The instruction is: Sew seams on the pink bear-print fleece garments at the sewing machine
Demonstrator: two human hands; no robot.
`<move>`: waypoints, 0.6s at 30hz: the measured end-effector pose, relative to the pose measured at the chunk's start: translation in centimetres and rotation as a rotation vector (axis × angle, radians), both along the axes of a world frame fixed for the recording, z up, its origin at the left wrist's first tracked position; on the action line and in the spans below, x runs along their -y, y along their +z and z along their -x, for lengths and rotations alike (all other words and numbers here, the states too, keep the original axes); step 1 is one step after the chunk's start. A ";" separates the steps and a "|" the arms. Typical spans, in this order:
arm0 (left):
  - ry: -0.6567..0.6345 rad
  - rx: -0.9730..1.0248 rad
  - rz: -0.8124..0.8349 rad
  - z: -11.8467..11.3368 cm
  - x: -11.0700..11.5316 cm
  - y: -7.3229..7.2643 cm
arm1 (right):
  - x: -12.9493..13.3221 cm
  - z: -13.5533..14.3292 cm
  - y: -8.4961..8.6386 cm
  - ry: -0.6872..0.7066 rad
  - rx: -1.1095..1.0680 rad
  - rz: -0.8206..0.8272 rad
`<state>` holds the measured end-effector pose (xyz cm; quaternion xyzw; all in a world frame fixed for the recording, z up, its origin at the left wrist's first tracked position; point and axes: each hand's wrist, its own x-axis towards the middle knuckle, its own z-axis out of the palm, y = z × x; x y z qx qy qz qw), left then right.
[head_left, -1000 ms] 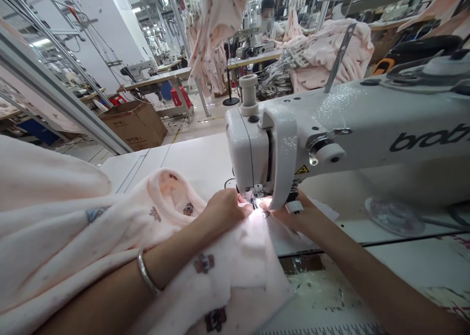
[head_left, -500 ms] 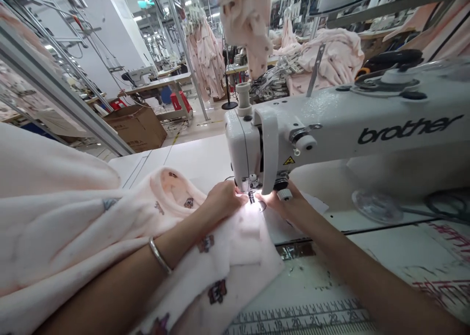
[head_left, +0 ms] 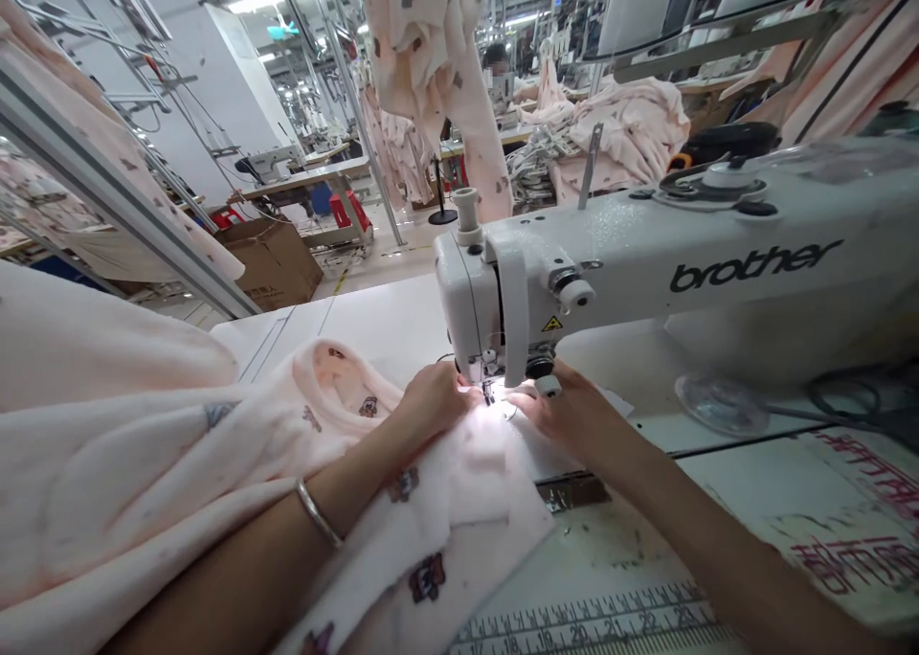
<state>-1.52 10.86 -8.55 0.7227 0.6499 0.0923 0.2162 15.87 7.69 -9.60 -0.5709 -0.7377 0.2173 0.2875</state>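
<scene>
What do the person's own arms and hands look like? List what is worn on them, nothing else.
Both forearms are bare, with no sleeves or gloves in view. The left hand has a thin, plain silver bangle round the wrist. The right hand shows no bracelet or watch on the part of the arm in view. Rings cannot be made out on either hand.

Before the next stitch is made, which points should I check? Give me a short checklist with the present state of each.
1. Left hand flat on the pink fabric beside the needle: ok.
2. Right hand pressing the fabric on the other side: ok.
3. Fingertips apart from the needle area: cannot tell, glare hides it.
4. Fabric edge under the presser foot: cannot tell.
5. Sewing machine lamp lit: ok.
</scene>
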 end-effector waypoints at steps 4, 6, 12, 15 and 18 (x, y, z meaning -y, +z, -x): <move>-0.021 -0.030 -0.022 0.1 -0.1 -0.4 | 4.4 0.3 -0.3 -0.010 0.326 -0.402; -0.041 -0.028 -0.033 0.2 -0.1 -0.5 | 5.6 1.1 -0.8 0.111 0.423 -0.553; -0.075 -0.046 -0.060 0.4 -0.2 -1.2 | 5.1 2.2 -1.8 0.291 0.285 -0.516; -0.053 -0.065 -0.062 0.4 -0.4 -1.5 | 5.1 1.9 -1.9 0.302 0.233 -0.531; -0.026 -0.079 -0.069 0.3 -0.3 -1.5 | 5.2 1.3 -1.8 0.295 0.227 -0.521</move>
